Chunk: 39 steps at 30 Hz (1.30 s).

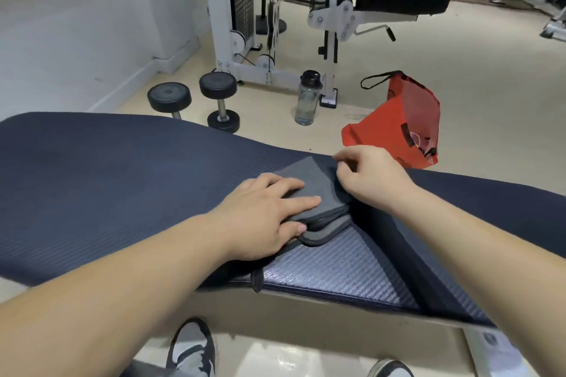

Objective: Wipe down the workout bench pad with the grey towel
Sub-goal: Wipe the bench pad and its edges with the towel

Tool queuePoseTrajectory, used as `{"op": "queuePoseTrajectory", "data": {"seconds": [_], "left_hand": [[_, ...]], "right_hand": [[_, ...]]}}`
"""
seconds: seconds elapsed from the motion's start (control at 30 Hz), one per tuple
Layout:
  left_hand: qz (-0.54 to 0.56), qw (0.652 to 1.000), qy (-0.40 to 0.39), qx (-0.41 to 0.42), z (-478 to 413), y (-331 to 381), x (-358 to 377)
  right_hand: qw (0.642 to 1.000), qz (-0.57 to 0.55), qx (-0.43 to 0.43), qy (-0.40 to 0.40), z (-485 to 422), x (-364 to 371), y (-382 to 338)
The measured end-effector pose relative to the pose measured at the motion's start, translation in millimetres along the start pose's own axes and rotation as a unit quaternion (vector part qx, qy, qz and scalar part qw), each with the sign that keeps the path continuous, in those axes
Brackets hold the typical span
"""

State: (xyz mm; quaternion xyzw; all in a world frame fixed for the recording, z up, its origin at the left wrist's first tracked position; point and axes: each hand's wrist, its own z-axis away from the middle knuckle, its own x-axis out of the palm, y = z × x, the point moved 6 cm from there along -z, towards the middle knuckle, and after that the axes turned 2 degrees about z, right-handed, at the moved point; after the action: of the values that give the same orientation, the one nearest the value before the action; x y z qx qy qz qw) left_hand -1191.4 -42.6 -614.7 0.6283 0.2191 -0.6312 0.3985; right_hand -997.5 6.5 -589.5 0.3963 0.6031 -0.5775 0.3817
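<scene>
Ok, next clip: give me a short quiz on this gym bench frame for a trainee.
1. True or false: the grey towel lies spread open across the bench pad.
2. What stands on the floor between the dumbbells and the red bag? A) clear water bottle B) kettlebell C) spray can
3. Fill in: the ___ hand lies flat on the towel.

Key
1. False: it is folded in layers.
2. A.
3. Left: the left hand presses flat on it, while the right hand has its grip at the towel's far edge.
</scene>
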Motion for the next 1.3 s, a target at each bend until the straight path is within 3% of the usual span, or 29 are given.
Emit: {"op": "queuePoseTrajectory", "data": {"seconds": [0.07, 0.13, 0.2, 0.27, 0.33, 0.43, 0.53, 0.63, 0.7, 0.77, 0.83, 0.93, 1.03, 1.1, 1.2, 1.23, 1.3], "left_hand": [[-0.003, 0.998, 0.023, -0.051, 4, -27, -7], [-0.027, 0.987, 0.035, -0.153, 14, -60, -11], [-0.052, 0.96, 0.04, -0.272, 27, -81, -14], [-0.048, 0.938, 0.051, -0.338, 37, -72, -15], [-0.044, 0.945, 0.058, -0.317, 43, -33, -9], [-0.023, 0.985, 0.063, -0.159, 58, 39, 8], [-0.02, 0.997, 0.054, -0.046, 66, 43, 12], [-0.048, 0.984, 0.078, -0.155, 69, -15, 5], [-0.004, 0.948, 0.092, -0.306, 80, -52, 1], [0.024, 0.915, 0.101, -0.39, 89, -51, 4], [0.001, 0.928, 0.103, -0.359, 88, -18, 9], [-0.004, 0.98, 0.078, -0.181, 89, 26, 12], [-0.013, 0.995, 0.024, -0.101, 73, -13, 1], [-0.05, 0.982, 0.034, -0.18, 52, -53, -7], [-0.002, 0.929, 0.065, -0.365, 7, -79, -13], [0.006, 0.923, 0.064, -0.378, -11, -69, -12], [0.002, 0.946, 0.062, -0.317, -47, -32, -6]], "right_hand": [[0.999, 0.028, -0.022, -0.001, -5, 7, -11], [0.999, 0.026, -0.041, 0.003, -6, 12, -21], [0.998, 0.033, -0.056, -0.011, -3, 19, -25], [0.996, 0.053, -0.073, -0.026, 4, 25, -27], [0.993, 0.075, -0.086, -0.024, 10, 24, -27], [0.993, 0.075, -0.09, -0.014, 12, 21, -31], [0.994, 0.059, -0.087, -0.01, 9, 22, -41], [0.995, 0.049, -0.081, -0.016, 5, 27, -49], [0.995, 0.054, -0.081, -0.024, 3, 30, -51], [0.995, 0.054, -0.081, -0.029, -1, 35, -51], [0.995, 0.05, -0.077, -0.029, -7, 36, -50], [0.998, 0.036, -0.051, -0.009, -18, 32, -42], [0.999, 0.036, -0.025, -0.007, -24, 33, -30], [0.999, 0.044, -0.025, -0.017, -26, 35, -22], [0.999, 0.032, -0.012, -0.012, -30, 32, -9], [1.0, 0.021, -0.005, -0.008, -32, 31, -5], [1.0, -0.001, 0.01, 0.003, -37, 30, 1]]}}
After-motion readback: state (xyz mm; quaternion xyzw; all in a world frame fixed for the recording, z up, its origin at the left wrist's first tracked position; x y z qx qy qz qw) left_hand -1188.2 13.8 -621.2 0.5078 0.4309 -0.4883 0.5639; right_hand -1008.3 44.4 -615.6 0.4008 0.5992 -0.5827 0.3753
